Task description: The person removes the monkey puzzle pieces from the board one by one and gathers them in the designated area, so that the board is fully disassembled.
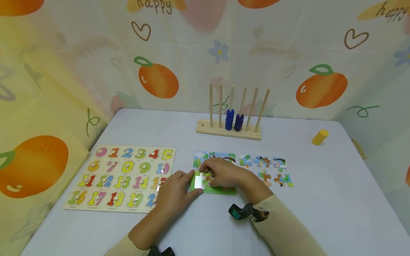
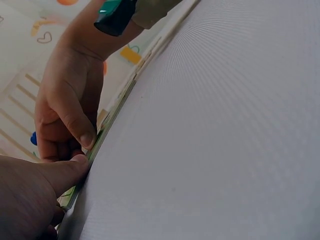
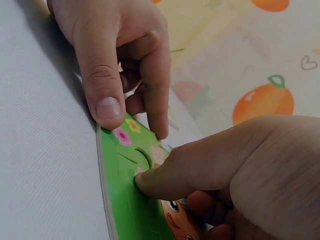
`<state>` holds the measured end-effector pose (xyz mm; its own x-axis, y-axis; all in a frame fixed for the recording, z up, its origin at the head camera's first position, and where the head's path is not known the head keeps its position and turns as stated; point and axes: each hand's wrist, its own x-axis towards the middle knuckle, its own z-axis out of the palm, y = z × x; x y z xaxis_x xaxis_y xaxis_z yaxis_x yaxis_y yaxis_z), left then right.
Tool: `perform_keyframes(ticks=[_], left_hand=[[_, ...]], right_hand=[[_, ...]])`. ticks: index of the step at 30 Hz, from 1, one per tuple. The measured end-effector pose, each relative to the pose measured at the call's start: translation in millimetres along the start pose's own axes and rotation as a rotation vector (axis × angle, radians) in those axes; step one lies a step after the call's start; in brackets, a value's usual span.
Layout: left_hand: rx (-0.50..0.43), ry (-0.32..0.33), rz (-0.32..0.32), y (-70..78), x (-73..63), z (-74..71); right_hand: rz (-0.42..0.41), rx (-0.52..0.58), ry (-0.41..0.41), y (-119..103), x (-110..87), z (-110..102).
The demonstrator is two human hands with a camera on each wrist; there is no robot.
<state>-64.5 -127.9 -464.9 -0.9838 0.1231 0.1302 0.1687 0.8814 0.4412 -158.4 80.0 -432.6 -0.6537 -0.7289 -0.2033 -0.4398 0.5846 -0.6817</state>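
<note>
A jigsaw puzzle board [image 1: 224, 192] with a green border and animal picture lies on the table. My left hand [image 1: 176, 192] holds its near left corner, thumb [image 3: 107, 110] at the near edge and index finger along the left side. Over the board's middle, my right hand [image 1: 225, 172] has its fingers bent down, with the thumb [image 3: 160, 180] pressed on a puzzle piece [image 3: 131, 159] whose cut outline shows in the right wrist view. A glossy piece [image 1: 199, 180] sits in the board beside these fingers. The right fingertips are partly hidden behind that hand.
Several loose puzzle pieces [image 1: 263, 161] lie right of the board. A number peg board [image 1: 109, 204] is on the left, partly under my left hand. Behind stands a wooden rod rack [image 1: 205, 128] with blue and purple beads. A yellow cylinder [image 1: 320, 137] lies at the far right.
</note>
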Motion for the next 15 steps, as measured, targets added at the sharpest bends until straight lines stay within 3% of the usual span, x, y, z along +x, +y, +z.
perform_keyframes(ticks=[15], left_hand=[[0.006, -0.013, -0.013, 2.0, 1.3, -0.8]], right_hand=[[-0.037, 0.122, 0.005, 5.2, -2.5, -0.5]])
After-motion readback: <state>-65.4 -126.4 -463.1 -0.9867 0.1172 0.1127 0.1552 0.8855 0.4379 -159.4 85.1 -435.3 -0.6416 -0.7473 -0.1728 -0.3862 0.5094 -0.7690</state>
